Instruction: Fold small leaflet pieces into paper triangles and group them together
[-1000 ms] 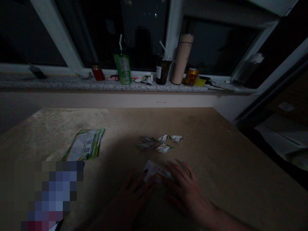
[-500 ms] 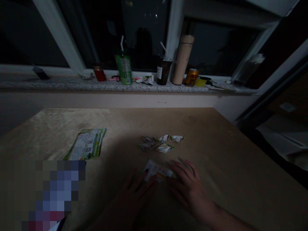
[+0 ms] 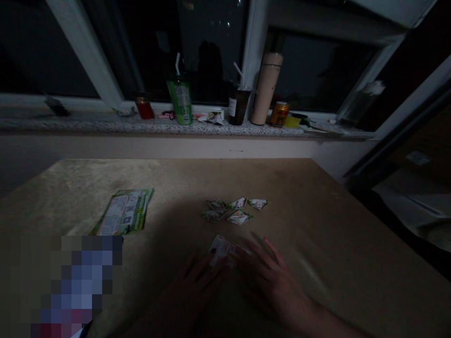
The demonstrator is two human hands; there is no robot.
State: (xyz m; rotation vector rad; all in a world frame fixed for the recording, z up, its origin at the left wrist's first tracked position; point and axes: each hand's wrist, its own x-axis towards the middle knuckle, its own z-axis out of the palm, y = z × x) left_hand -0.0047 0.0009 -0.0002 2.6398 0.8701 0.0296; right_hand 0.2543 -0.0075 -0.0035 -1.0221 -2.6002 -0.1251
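In dim light, both my hands lie on a small printed paper sheet (image 3: pixel 223 250) on the brown table (image 3: pixel 317 225). My left hand (image 3: pixel 192 284) rests flat with its fingertips on the sheet's left edge. My right hand (image 3: pixel 273 279) is spread flat, its fingers pressing on the sheet's right part. Just beyond the sheet lies a cluster of several small folded paper pieces (image 3: pixel 235 210). A stack of green printed leaflets (image 3: pixel 123 218) lies to the left, apart from both hands.
A stone windowsill (image 3: pixel 105 123) at the back carries a green cup with a straw (image 3: pixel 180 101), a dark cup (image 3: pixel 238 104), a tall beige flask (image 3: pixel 266 89), a red jar (image 3: pixel 143 107) and an orange can (image 3: pixel 279 114). The table's right edge drops off at the right.
My right hand has slid a little to the left over the sheet, covering more of it. The left hand has barely moved.
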